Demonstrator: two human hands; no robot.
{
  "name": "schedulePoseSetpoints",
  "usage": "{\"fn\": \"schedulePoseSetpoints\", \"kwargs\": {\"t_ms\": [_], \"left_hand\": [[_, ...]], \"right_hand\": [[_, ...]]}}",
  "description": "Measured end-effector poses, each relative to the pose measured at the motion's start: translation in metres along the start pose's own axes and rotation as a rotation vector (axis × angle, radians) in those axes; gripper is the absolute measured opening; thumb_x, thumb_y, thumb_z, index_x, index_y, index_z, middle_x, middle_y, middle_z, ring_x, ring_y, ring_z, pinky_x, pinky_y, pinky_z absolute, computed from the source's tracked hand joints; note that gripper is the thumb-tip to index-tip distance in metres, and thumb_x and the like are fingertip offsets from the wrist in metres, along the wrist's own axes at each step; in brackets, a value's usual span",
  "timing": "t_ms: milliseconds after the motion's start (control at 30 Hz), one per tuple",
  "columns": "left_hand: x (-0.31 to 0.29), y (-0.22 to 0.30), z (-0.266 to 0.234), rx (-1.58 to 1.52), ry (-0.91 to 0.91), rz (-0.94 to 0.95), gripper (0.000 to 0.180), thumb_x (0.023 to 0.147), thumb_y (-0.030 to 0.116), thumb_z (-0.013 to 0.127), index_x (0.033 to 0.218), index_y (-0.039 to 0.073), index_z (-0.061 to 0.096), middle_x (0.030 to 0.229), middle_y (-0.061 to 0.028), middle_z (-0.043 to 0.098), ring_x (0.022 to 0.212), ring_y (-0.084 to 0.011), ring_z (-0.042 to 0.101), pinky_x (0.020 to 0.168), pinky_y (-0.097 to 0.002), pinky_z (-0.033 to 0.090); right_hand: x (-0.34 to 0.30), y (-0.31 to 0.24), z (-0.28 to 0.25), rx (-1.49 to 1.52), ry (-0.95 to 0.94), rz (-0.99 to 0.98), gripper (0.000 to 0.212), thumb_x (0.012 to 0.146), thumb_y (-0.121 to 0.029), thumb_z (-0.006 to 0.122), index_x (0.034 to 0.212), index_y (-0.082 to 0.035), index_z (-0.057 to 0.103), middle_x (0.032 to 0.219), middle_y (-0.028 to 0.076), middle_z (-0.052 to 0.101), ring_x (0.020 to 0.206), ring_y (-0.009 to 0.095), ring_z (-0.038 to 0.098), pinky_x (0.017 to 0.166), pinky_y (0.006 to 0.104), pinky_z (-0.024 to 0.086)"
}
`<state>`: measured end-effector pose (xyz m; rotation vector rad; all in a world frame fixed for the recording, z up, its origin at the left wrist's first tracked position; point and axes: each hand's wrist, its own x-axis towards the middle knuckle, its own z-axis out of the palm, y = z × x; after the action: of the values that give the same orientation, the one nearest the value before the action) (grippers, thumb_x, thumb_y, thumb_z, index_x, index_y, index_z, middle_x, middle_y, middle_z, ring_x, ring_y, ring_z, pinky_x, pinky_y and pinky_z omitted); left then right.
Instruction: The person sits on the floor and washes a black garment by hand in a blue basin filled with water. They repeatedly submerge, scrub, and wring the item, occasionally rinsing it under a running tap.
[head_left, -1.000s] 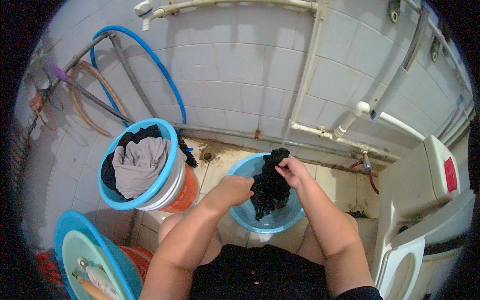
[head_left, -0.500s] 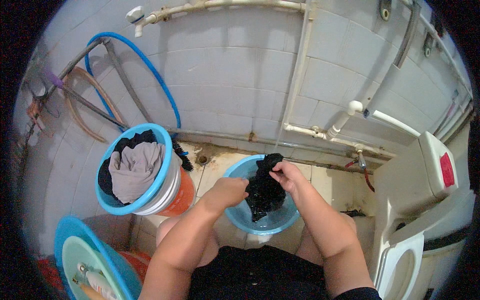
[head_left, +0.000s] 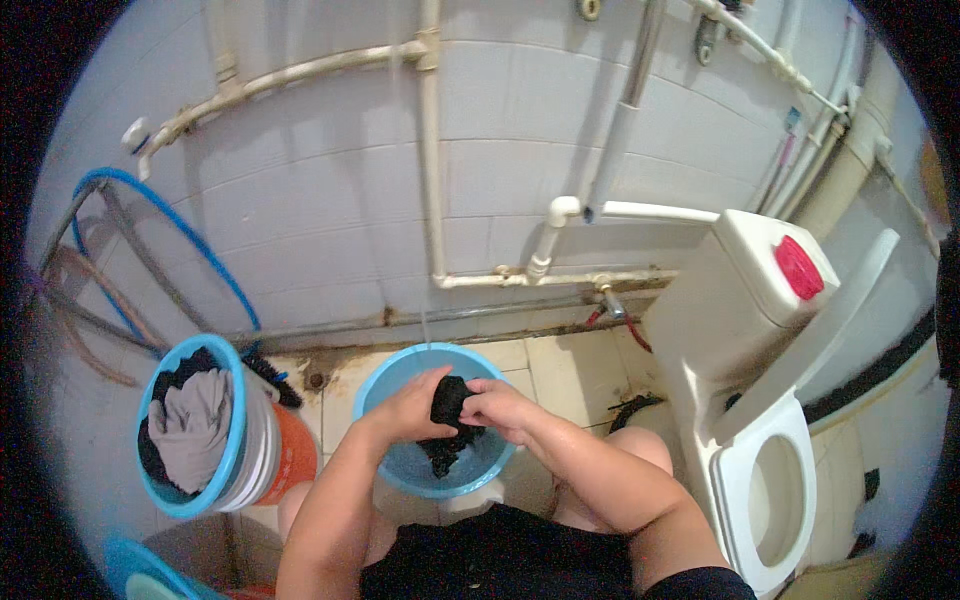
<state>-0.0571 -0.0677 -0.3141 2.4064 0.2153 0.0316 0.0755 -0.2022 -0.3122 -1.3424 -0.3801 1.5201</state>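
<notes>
A wet black piece of cloth (head_left: 447,456) hangs bunched over the light-blue basin (head_left: 371,390), its lower end down inside the basin. My left hand (head_left: 410,406) curves around the left side of the bunch, thumb below and fingers above. On the other side, my right hand (head_left: 498,409) pinches the cloth with bent fingers. The kind of garment cannot be made out. A thin stream of water (head_left: 424,318) falls at the basin's far edge, just beyond my hands.
To the left, a blue basin (head_left: 236,432) with grey and black clothes (head_left: 190,422) sits on an orange-and-white bucket (head_left: 287,455). A toilet (head_left: 716,430) stands at right. Pipes (head_left: 430,180) and a blue hose (head_left: 200,232) line the wall. More basins (head_left: 133,568) are lower left.
My view has swung right, so the scene sits further left. My hands have come closer together, and the cloth is now gathered between them instead of spread across the basin.
</notes>
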Motion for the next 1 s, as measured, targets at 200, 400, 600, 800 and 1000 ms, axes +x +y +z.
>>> {"fn": "schedulePoseSetpoints", "kwargs": {"t_ms": [200, 400, 600, 800, 1000], "left_hand": [[0.022, 0.028, -0.002, -0.156, -0.022, -0.161, 0.073, 0.06, 0.029, 0.077, 0.12, 0.008, 0.041, 0.107, -0.0204, 0.056, 0.1, -0.0343, 0.055, 0.085, -0.0389, 0.044], [0.057, 0.01, 0.014, -0.147, 0.165, -0.126, 0.06, 0.06, 0.02, 0.076, 0.113, 0.014, 0.048, 0.104, -0.0143, 0.059, 0.096, -0.0333, 0.057, 0.08, -0.0365, 0.046], [0.08, -0.041, 0.014, -0.485, 0.625, -0.245, 0.045, 0.066, 0.004, 0.07, 0.107, -0.001, 0.051, 0.1, -0.0112, 0.06, 0.091, -0.0211, 0.057, 0.077, -0.0309, 0.045], [0.102, -0.07, 0.01, -0.712, 0.761, -0.397, 0.047, 0.072, 0.001, 0.064, 0.116, -0.001, 0.046, 0.105, -0.0105, 0.056, 0.092, -0.0205, 0.055, 0.08, -0.0303, 0.043], [0.101, -0.098, 0.034, -0.619, 0.712, -0.283, 0.047, 0.07, -0.002, 0.064, 0.114, 0.0, 0.046, 0.103, -0.009, 0.057, 0.092, -0.0196, 0.055, 0.082, -0.0294, 0.042]], "right_hand": [[-0.016, -0.007, -0.009, -0.1, 0.058, -0.129, 0.015, 0.068, -0.004, 0.053, 0.083, -0.005, 0.056, 0.066, 0.001, 0.051, 0.057, 0.008, 0.046, 0.053, 0.0214, 0.037], [-0.012, -0.016, -0.027, -0.013, 0.072, -0.172, 0.04, 0.074, 0.0, 0.052, 0.114, -0.002, 0.051, 0.094, 0.005, 0.056, 0.082, 0.01, 0.055, 0.072, 0.0214, 0.045], [-0.02, -0.038, -0.024, 0.007, 0.07, -0.345, 0.04, 0.081, 0.003, 0.047, 0.121, -0.003, 0.046, 0.117, 0.009, 0.052, 0.107, 0.016, 0.049, 0.087, 0.0266, 0.042], [-0.014, -0.026, -0.035, -0.083, 0.069, -0.343, 0.027, 0.084, -0.001, 0.05, 0.11, -0.002, 0.053, 0.106, 0.007, 0.056, 0.09, 0.011, 0.052, 0.074, 0.0236, 0.044], [-0.028, -0.032, -0.037, -0.112, 0.079, -0.338, 0.026, 0.083, -0.002, 0.05, 0.109, -0.004, 0.055, 0.104, 0.005, 0.057, 0.088, 0.01, 0.053, 0.072, 0.0231, 0.044]]}}
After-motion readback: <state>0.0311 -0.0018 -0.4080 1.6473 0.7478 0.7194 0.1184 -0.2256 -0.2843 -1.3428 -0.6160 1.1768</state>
